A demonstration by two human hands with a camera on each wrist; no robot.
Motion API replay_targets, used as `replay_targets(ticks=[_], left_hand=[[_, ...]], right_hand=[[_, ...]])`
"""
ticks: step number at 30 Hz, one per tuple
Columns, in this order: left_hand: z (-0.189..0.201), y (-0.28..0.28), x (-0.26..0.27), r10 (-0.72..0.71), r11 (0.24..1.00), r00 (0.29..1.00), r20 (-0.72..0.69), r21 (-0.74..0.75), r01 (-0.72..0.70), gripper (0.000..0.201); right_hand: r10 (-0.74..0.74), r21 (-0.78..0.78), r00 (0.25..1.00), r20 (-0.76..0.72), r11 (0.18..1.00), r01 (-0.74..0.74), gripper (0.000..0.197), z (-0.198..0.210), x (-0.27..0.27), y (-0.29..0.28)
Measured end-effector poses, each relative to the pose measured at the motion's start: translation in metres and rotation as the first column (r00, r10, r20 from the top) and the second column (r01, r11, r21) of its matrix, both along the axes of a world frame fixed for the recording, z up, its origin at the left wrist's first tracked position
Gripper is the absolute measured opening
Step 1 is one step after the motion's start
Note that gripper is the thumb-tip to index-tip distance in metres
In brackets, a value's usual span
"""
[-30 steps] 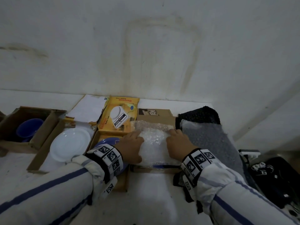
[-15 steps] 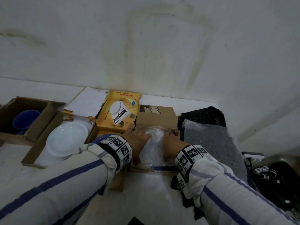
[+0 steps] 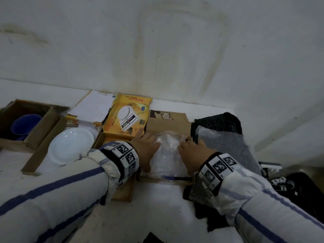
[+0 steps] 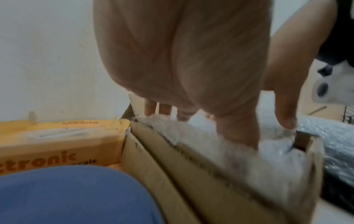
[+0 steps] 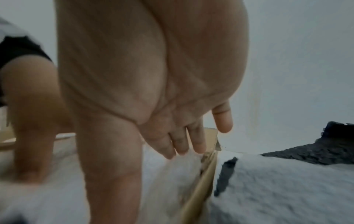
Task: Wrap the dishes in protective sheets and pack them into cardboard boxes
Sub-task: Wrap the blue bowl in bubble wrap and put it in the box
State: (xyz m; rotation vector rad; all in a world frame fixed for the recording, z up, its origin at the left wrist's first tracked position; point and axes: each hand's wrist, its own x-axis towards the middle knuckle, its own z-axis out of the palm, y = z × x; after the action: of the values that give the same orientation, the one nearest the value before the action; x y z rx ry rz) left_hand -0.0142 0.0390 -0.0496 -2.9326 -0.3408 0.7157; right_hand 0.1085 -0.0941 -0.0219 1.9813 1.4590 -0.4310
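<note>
My left hand and right hand press flat, fingers straight, on the soft bubble-wrapped dish inside the brown cardboard box. It could break, so I hold its sides.

A second ago my left hand and my right hand lay flat on top of the clear bubble-wrapped bundle, which rose above the brown cardboard box. Now the bundle sits lower, down between the box walls, narrower between my hands. Both hands have moved further along its sides toward the far wall.
</note>
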Motion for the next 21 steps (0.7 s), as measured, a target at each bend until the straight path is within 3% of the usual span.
replay_targets(ticks=[4,8,11,13,15,17,19,21], left_hand=[[0.001,0.005,0.001,0.032,0.999,0.991,-0.131,-0.039,-0.038,0.117],[-0.012,0.002,0.0,0.022,0.999,0.995,-0.096,0.04,-0.018,0.122],[-0.022,-0.005,0.001,0.042,0.996,0.998,-0.049,0.076,-0.038,0.117],[-0.023,-0.006,0.001,0.045,0.996,0.998,-0.032,0.075,-0.042,0.115],[-0.023,-0.005,0.0,0.035,0.998,0.999,-0.01,0.061,-0.034,0.112],[-0.02,-0.007,-0.001,0.022,0.998,0.999,0.024,0.065,-0.024,0.107],[-0.019,-0.008,0.001,0.001,0.997,0.999,0.045,0.077,-0.005,0.103],[-0.019,-0.008,0.002,-0.014,0.997,0.999,0.03,0.075,0.012,0.1]], right_hand=[[-0.066,0.026,0.997,-0.031,0.997,0.067,0.069,-0.015,-0.008,-0.006],[-0.097,0.12,0.995,-0.018,0.988,0.099,0.052,-0.029,-0.017,-0.006],[-0.097,0.088,0.995,-0.037,0.991,0.099,0.059,-0.031,-0.018,-0.007],[-0.147,-0.012,0.979,-0.14,0.989,0.147,0.07,-0.024,-0.011,-0.006],[-0.222,-0.052,0.944,-0.243,0.975,0.216,0.057,-0.009,-0.004,0.003],[-0.222,0.054,0.935,-0.276,0.968,0.245,0.041,0.001,0.001,0.013],[-0.203,0.133,0.922,-0.33,0.957,0.259,0.053,0.001,0.001,0.021],[-0.246,0.111,0.879,-0.409,0.942,0.316,0.071,-0.005,-0.001,0.024]])
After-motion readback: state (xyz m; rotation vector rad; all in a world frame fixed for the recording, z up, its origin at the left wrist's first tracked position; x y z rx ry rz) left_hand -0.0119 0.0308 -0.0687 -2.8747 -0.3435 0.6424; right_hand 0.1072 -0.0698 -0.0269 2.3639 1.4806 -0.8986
